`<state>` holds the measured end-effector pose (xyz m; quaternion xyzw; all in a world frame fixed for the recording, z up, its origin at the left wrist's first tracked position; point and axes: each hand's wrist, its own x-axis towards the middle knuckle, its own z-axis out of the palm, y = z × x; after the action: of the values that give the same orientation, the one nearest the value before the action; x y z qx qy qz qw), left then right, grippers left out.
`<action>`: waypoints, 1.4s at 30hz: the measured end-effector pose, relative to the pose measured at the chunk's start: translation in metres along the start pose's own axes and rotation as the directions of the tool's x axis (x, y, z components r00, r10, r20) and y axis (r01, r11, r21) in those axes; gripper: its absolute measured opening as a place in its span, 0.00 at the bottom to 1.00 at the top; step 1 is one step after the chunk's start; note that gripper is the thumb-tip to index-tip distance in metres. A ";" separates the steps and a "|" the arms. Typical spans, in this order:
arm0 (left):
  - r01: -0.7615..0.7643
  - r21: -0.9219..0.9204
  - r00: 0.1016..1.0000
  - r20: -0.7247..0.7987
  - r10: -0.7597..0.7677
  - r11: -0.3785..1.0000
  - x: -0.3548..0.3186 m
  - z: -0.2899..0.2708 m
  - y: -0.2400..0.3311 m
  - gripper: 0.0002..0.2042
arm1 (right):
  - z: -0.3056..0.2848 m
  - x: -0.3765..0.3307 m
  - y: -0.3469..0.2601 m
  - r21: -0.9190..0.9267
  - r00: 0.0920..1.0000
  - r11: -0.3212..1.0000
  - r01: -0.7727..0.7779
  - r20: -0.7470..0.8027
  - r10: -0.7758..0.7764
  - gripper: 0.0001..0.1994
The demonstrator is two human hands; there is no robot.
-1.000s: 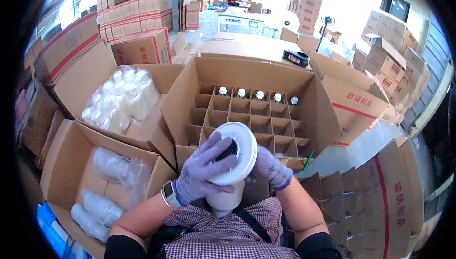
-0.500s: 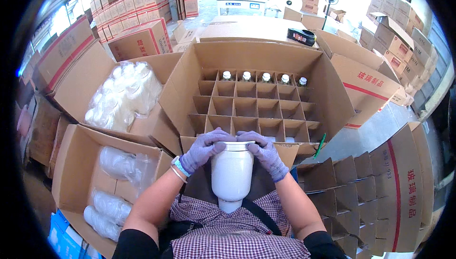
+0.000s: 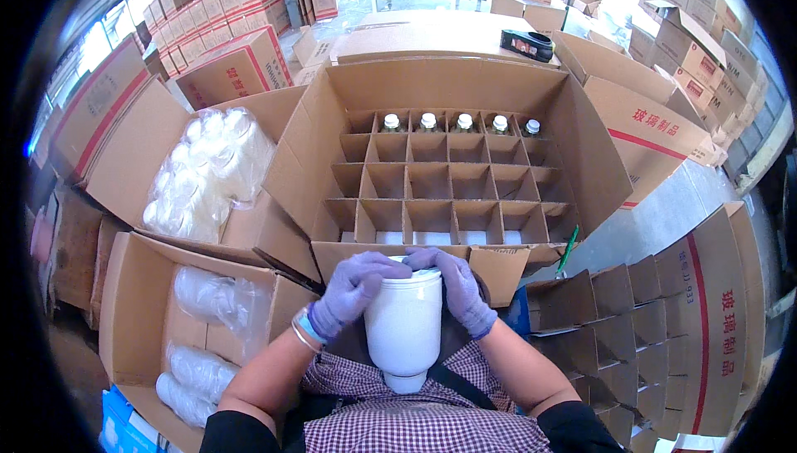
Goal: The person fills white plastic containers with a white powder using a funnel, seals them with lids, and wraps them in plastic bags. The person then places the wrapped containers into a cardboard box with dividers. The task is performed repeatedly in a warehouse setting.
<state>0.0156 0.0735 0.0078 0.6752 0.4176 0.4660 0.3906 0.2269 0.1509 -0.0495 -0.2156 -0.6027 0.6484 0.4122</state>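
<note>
I hold a white plastic jar (image 3: 403, 328) upright against my chest. My left hand (image 3: 353, 289), in a purple glove, wraps over the jar's top from the left. My right hand (image 3: 458, 285), also gloved, presses on the top from the right. The jar's lid is hidden under both hands. Just beyond the jar stands a big open cardboard box (image 3: 581, 129) with a divider grid (image 3: 432, 195) of square cells. Several capped jars (image 3: 458, 122) fill the grid's far row; the other cells hold nothing.
An open carton of bagged white lids (image 3: 206, 172) sits at the left. Another carton with bagged white pieces (image 3: 203, 333) is at my lower left. Spare cardboard dividers (image 3: 631, 320) lie at the right. Stacked cartons (image 3: 224, 4) ring the area.
The jar, earlier tilted with its mouth toward me, now stands upright. Both hands have shifted onto its top and closed over it.
</note>
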 end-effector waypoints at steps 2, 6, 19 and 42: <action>-0.022 0.481 0.998 -0.040 0.047 0.876 0.002 0.033 0.040 0.24 | -0.009 0.005 0.015 0.040 0.997 0.998 -0.054 0.061 0.051 0.22; -0.092 0.666 0.987 -0.040 0.158 0.740 0.008 0.065 0.075 0.22 | -0.002 0.010 -0.001 0.753 0.897 0.506 -0.420 0.261 0.356 0.21; 0.033 0.662 0.962 -0.224 0.156 0.748 0.012 0.007 -0.133 0.20 | -0.008 0.005 -0.097 -0.713 0.910 0.617 0.334 0.414 -0.013 0.20; 0.541 -0.092 0.783 0.418 -0.460 0.836 -0.090 0.006 0.046 0.40 | 0.045 -0.089 -0.183 -0.534 0.612 0.400 0.745 0.785 -0.093 0.48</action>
<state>0.0111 -0.0264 0.0208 0.5717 0.4482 0.2463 0.6416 0.2922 0.0409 0.1146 0.0289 -0.9679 0.1696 0.1833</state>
